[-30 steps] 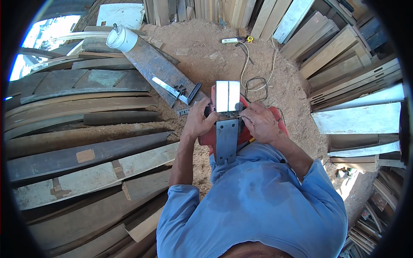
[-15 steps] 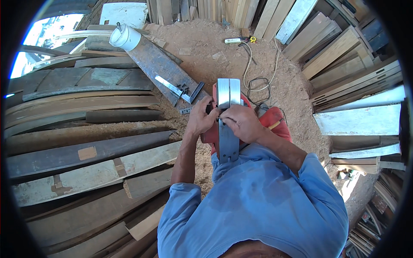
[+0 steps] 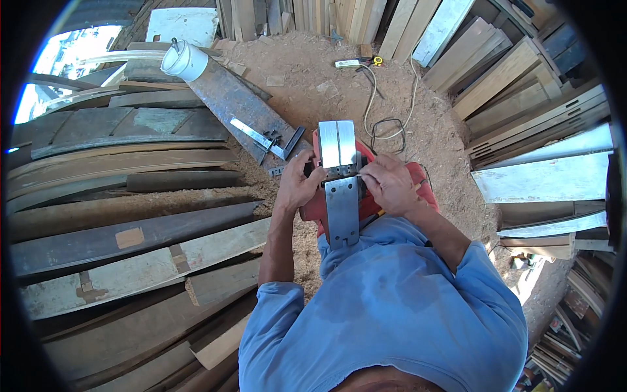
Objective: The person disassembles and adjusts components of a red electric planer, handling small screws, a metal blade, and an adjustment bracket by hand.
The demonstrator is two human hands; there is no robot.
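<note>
A red electric hand planer [image 3: 342, 209] lies upside down at my lap, its two bright metal sole plates facing up. Between the plates, the dark cutter slot [image 3: 341, 172] is exposed. My left hand [image 3: 299, 183] is closed round the planer's left side, thumb beside the slot. At the slot's right end, my right hand [image 3: 392, 185] is closed in a pinch; whatever lies between its fingertips is too small to make out. A soft-looking red item [image 3: 423, 186] sits behind my right wrist, partly hidden by it.
Stacked boards [image 3: 137, 235] fill the left side. Ahead left, a plank [image 3: 225, 98] bears a white bucket [image 3: 185, 61] and a metal square-like tool [image 3: 261, 135]. A pale cord [image 3: 373, 98] crosses the sawdust-covered floor near a yellow tape measure [image 3: 377, 61]. More boards lean at right.
My right hand has drawn back to the right from over the planer's middle, uncovering the cutter slot. My left hand keeps its hold on the planer's side.
</note>
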